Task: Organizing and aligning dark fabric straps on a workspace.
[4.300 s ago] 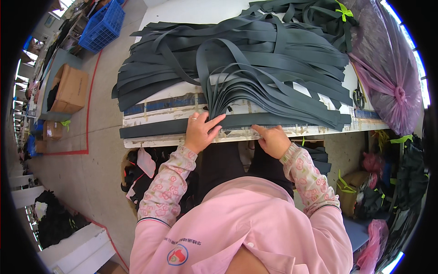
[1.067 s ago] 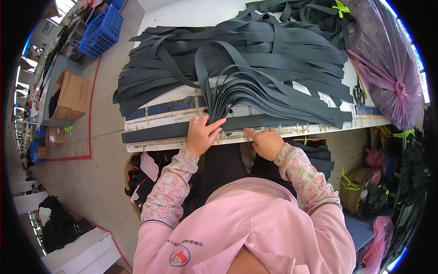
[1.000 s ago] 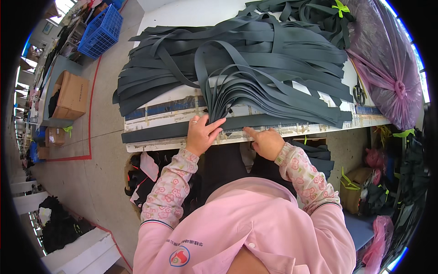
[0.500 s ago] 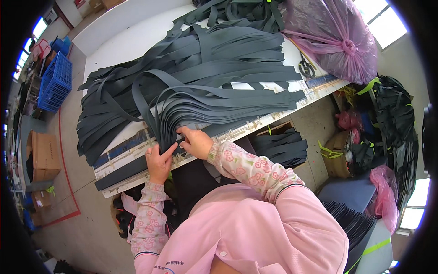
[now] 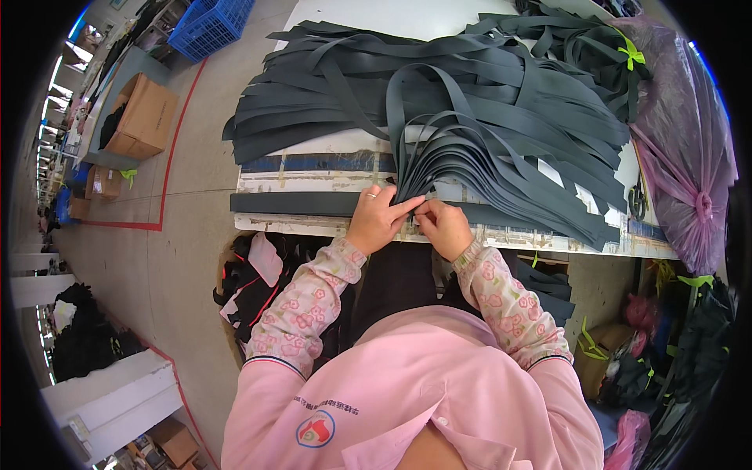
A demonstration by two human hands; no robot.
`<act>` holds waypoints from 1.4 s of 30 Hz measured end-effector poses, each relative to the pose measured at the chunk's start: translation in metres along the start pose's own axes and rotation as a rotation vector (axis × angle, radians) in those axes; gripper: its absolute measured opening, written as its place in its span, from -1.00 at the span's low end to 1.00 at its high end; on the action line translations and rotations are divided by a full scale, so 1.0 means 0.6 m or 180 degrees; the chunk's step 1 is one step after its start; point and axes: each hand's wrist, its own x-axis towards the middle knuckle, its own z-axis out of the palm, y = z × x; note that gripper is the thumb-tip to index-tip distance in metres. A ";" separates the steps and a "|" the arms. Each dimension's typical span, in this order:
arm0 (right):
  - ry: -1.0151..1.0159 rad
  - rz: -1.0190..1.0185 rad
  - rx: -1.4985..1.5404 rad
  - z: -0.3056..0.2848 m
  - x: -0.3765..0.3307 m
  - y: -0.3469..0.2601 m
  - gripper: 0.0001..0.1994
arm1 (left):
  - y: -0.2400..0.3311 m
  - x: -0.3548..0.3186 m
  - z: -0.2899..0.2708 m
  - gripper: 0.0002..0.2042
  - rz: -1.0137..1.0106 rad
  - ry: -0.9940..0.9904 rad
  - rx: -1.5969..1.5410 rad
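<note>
A big heap of dark grey fabric strips (image 5: 470, 102) covers the white worktable (image 5: 313, 168). Near the front edge a fanned bundle of strips (image 5: 462, 160) comes together in one point. My left hand (image 5: 376, 219) pinches the ends of that bundle with its fingertips. My right hand (image 5: 442, 227) meets it from the right and pinches the same ends. One long dark strip (image 5: 290, 204) lies flat along the table's front edge, under both hands.
A tied pink plastic bag (image 5: 681, 149) sits at the table's right end, scissors (image 5: 636, 200) beside it. Dark fabric pieces (image 5: 251, 274) are piled under the table. On the floor to the left stand a cardboard box (image 5: 141, 117) and a blue crate (image 5: 207, 23).
My hands have come together at the gathered strip ends; earlier they lay apart on the front edge strip. The view swung and has swung back.
</note>
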 end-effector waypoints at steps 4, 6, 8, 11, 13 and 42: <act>0.0120 0.0026 -0.0210 0.013 0.004 0.004 -0.87 | -0.001 0.000 -0.003 -0.45 -0.0031 0.0003 -0.0037; 0.0137 0.0020 -0.0282 0.017 0.005 0.004 -0.87 | -0.001 0.001 -0.001 -0.45 -0.0009 0.0017 -0.0033; 0.0163 0.0022 -0.0355 0.015 0.006 0.007 -0.86 | -0.002 0.000 0.000 -0.46 -0.0007 -0.0001 -0.0013; -0.0189 0.0007 -0.0396 -0.001 0.002 0.018 -0.85 | -0.002 -0.001 0.001 -0.47 0.0000 -0.0008 -0.0001; -0.0114 0.0466 0.0609 -0.036 -0.009 0.035 -0.86 | -0.002 -0.002 0.000 -0.47 -0.0002 0.0014 -0.0012; 0.0340 0.0681 0.0523 -0.252 -0.082 0.149 -0.90 | -0.004 -0.002 -0.001 -0.55 -0.0084 -0.0172 -0.0029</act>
